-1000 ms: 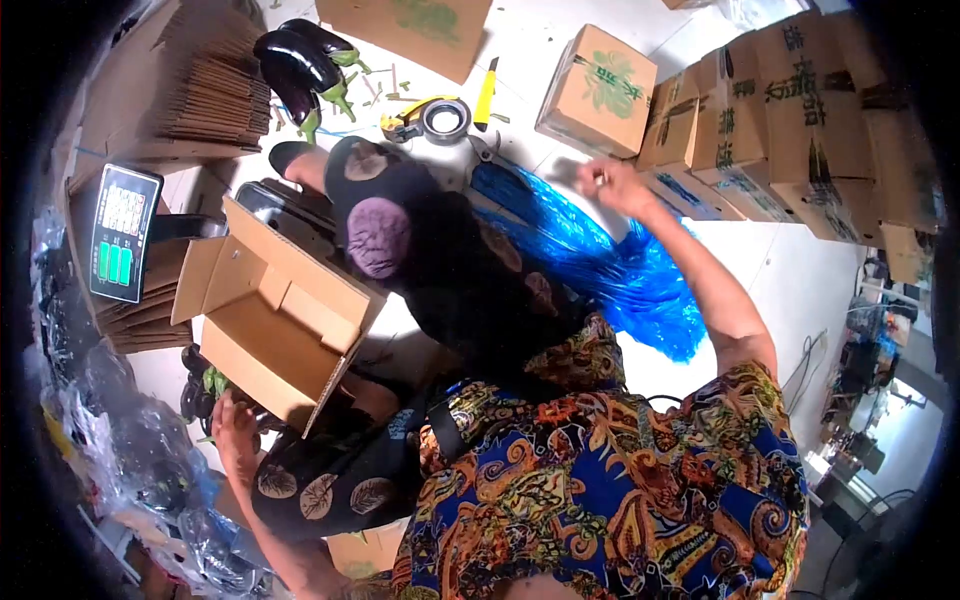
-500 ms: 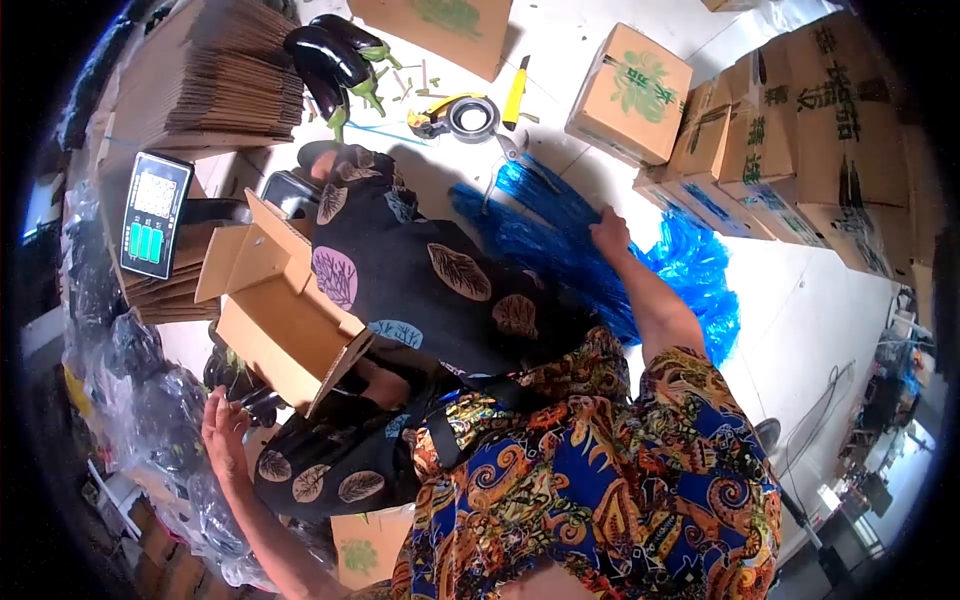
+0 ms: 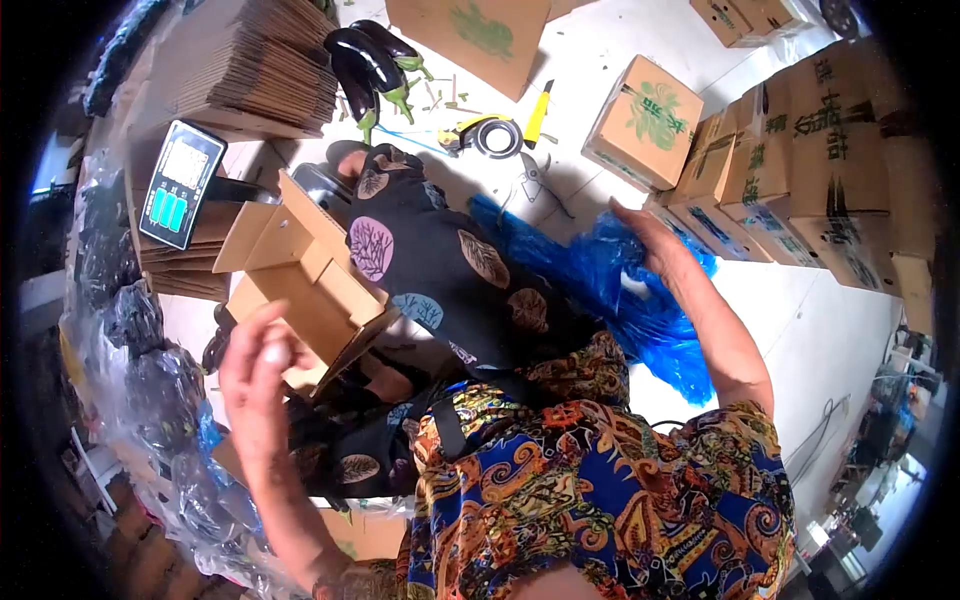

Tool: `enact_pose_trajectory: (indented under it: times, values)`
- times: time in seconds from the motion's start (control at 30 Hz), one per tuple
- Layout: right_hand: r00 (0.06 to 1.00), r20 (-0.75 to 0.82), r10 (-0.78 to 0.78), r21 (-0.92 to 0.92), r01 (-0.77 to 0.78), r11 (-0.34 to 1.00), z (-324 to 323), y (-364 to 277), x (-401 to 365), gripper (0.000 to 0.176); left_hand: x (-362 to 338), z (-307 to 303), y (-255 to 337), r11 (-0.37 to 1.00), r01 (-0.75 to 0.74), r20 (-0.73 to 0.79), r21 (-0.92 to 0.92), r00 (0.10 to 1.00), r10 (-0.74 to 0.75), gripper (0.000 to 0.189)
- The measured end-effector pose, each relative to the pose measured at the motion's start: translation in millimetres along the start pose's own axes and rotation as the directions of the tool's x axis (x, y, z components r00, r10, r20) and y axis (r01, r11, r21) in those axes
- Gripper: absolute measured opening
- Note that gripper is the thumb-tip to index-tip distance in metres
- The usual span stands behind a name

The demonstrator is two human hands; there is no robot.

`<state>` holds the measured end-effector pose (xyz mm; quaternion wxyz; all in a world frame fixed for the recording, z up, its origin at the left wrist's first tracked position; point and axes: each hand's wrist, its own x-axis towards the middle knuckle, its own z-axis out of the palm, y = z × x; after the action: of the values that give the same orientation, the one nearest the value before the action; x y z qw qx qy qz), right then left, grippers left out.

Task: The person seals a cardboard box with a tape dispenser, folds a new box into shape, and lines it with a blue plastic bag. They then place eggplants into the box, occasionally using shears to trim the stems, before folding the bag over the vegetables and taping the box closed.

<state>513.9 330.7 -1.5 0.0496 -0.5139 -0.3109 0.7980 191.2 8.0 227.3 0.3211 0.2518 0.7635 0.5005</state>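
My right hand [image 3: 648, 238] is at the blue plastic film [image 3: 615, 270], its fingers wrapped at the upper edge of the bunched film. My left hand [image 3: 262, 360] is raised in front of an open, empty-looking cardboard box [image 3: 325, 285]; its fingers are bent and somewhat blurred, and whether they hold anything is unclear. The box is tilted beside my legs, with its flaps standing up. Pruning shears [image 3: 533, 188] lie half open on the floor, close to the film. Above them are a tape roll in a yellow dispenser [image 3: 494, 137] and a yellow cutter knife [image 3: 538, 116].
Several eggplants [image 3: 375, 65] lie at the upper left, beside stacked flat cardboard [image 3: 255, 70]. A scale display [image 3: 180, 185] stands at the left, above bagged dark produce [image 3: 150, 385]. A closed box [image 3: 645, 120] and a row of boxes [image 3: 835, 170] are at the right.
My right hand has lifted and gathered the blue film, uncovering the shears. My left hand has risen to the box's front. The view has shifted slightly.
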Motion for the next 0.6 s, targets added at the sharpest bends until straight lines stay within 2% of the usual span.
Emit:
enact_pose_trajectory:
  times: [0.03,0.07,0.13,0.2,0.23,0.27,0.33,0.4,0.43,0.47,0.5,0.53,0.57,0.6]
  values:
    - [0.994,0.073,0.077,-0.013,-0.076,0.997,12,-11,-11,0.028,0,19,6,0.998,0.051,0.089,-0.047,0.995,-0.046,0.036]
    - [0.99,0.14,-0.034,-0.041,0.04,0.998,36,-26,-35,0.033,-1,37,10,0.991,0.103,0.176,-0.088,0.981,-0.086,0.037]
    - [0.927,0.288,-0.239,-0.071,0.27,0.96,83,-49,-82,0.042,4,80,13,0.983,0.075,0.359,-0.166,0.933,-0.011,0.05]
    - [0.96,0.159,-0.23,0.112,0.214,0.97,106,-48,-72,0.051,8,110,-4,0.93,0.157,0.439,-0.332,0.898,0.005,0.067]
    - [0.861,0.266,-0.434,0.182,0.397,0.9,143,-60,-101,0.052,5,128,-9,0.893,0.154,0.431,-0.424,0.901,0.05,0.075]
    - [0.795,0.293,-0.531,0.225,0.482,0.847,160,-68,-110,0.051,4,143,-14,0.845,0.148,0.414,-0.513,0.905,0.093,0.083]
    - [0.755,0.33,-0.566,0.318,0.475,0.82,200,-85,-144,0.05,14,165,-32,0.881,-0.018,0.372,-0.472,0.903,0.217,0.106]
    - [0.677,0.362,-0.64,0.284,0.574,0.768,236,-98,-177,0.048,24,168,-24,0.906,-0.165,0.364,-0.39,0.876,0.317,0.096]
    - [0.623,0.418,-0.662,0.296,0.595,0.747,250,-99,-179,0.045,29,164,-25,0.947,-0.254,0.35,-0.199,0.884,0.311,0.074]
    - [0.568,0.47,-0.676,0.312,0.609,0.729,262,-104,-180,0.043,31,163,-22,0.916,-0.136,0.302,-0.378,0.917,0.261,0.072]
    - [0.541,0.51,-0.669,0.393,0.545,0.74,275,-107,-188,0.039,31,161,-19,0.834,-0.029,0.265,-0.551,0.941,0.208,0.07]
    - [0.475,0.57,-0.67,0.473,0.478,0.741,281,-113,-187,0.038,33,155,-15,0.707,0.063,0.242,-0.704,0.958,0.156,0.067]
    - [0.406,0.626,-0.666,0.537,0.396,0.745,287,-118,-185,0.038,33,145,-9,0.73,0.028,0.212,-0.683,0.964,0.161,0.063]
    - [0.389,0.645,-0.658,0.567,0.334,0.753,289,-131,-180,0.038,33,127,-9,0.699,0.095,0.309,-0.709,0.933,0.186,0.052]
